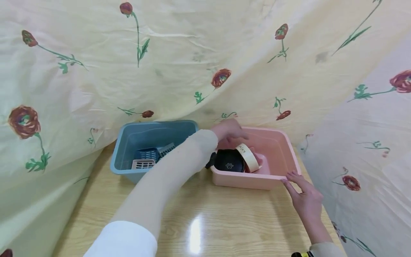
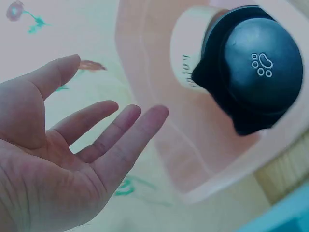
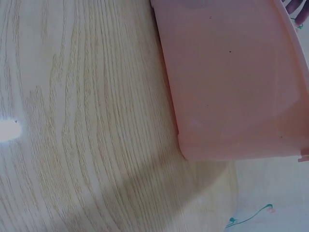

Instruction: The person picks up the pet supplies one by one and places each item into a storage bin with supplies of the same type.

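A pink plastic bin [image 1: 244, 181] stands on the wooden table. Over its back left part is my left hand [image 1: 229, 129], whose fingers appear spread and hold nothing in the left wrist view. Below that hand, inside the bin, lies a black cat-eared bowl [image 2: 265, 48] with a paw print. Beside it a cream bowl [image 1: 248, 159] with lettering rests tilted on its side, and a pink item [image 1: 264, 160] is partly hidden behind it. My right hand [image 1: 306, 198] pinches the bin's front rim near the right corner, thumb outside.
To the left stands a blue bin [image 1: 115, 153], partly hidden by my left arm. In it lie slotted litter scoops: a dark blue one [image 1: 147, 154], a grey one [image 1: 166, 149] and a pale one [image 1: 143, 164]. Flowered cloth [image 1: 179, 43] hangs behind and beside the table [image 1: 224, 221].
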Demonstrator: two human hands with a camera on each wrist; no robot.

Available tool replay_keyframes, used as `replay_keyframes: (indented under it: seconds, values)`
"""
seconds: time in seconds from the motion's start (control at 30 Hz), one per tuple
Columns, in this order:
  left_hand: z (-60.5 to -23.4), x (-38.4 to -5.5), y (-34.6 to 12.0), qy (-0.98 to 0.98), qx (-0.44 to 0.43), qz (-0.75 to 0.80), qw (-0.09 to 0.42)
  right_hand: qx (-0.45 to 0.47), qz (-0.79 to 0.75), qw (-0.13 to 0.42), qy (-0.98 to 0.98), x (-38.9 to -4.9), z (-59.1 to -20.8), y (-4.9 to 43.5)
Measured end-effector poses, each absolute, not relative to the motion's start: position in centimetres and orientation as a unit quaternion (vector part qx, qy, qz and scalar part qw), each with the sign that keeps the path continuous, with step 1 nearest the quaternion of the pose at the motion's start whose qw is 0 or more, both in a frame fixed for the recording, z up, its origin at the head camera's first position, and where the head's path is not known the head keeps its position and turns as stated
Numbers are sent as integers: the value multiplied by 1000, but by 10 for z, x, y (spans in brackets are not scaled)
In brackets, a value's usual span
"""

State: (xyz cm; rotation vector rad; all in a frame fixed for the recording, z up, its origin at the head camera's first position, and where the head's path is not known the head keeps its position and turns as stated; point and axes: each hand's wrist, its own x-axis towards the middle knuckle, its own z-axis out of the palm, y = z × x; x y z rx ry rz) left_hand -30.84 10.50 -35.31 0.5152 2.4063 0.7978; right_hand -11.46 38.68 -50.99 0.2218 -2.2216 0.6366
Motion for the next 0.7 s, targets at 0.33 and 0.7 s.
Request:
replay_keyframes:
  seconds: [0.33, 0.7]
  values:
    - [-333, -291, 61, 929, 245, 225, 162, 90, 193, 297, -931, -128, -487, 398]
    - [-360, -265, -31, 973, 211, 91, 30, 133, 156, 115, -972, -150, -437, 392]
